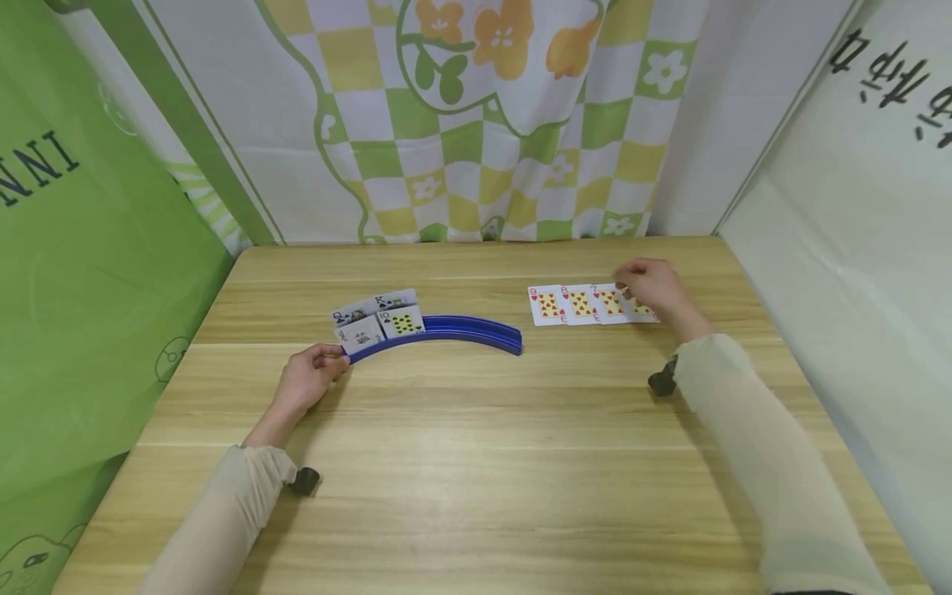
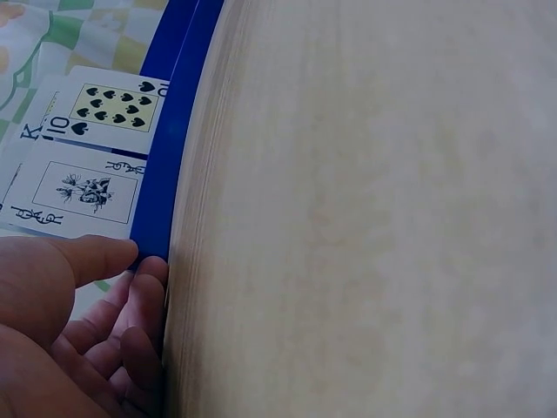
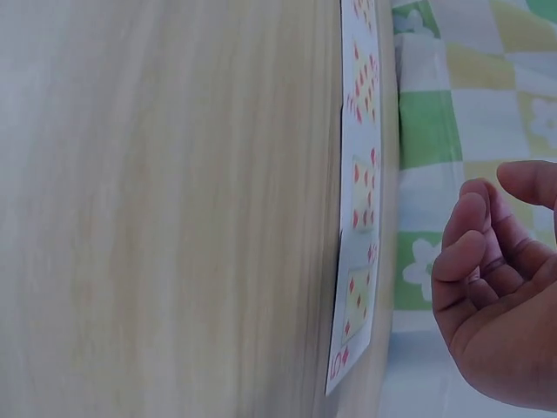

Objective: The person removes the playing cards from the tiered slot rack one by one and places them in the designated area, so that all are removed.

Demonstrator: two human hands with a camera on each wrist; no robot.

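Observation:
My left hand [image 1: 307, 378] pinches the left end of a curved blue card holder [image 1: 476, 329], with thumb and fingertips at its tip in the left wrist view. In the holder's front groove stand a joker [image 2: 85, 187] and a ten of spades [image 2: 113, 109]. Behind them rise a queen [image 1: 353, 316] and a king [image 1: 394, 298]. My right hand [image 1: 650, 289] hovers over the right end of an overlapping row of red cards, its fingers loosely bent and nothing between them. A nine [image 1: 548, 307], an eight [image 1: 580, 306] and a seven [image 1: 611, 303] show there; a diamond card [image 3: 357, 300] lies at the end.
Both cards and holder are on a light wooden table [image 1: 476, 463]. A checked, flowered curtain [image 1: 491, 165] hangs behind its far edge. Green cloth [image 1: 89, 289] borders the left side and a white panel [image 1: 840, 231] the right. Each sleeve has a small black device at the wrist.

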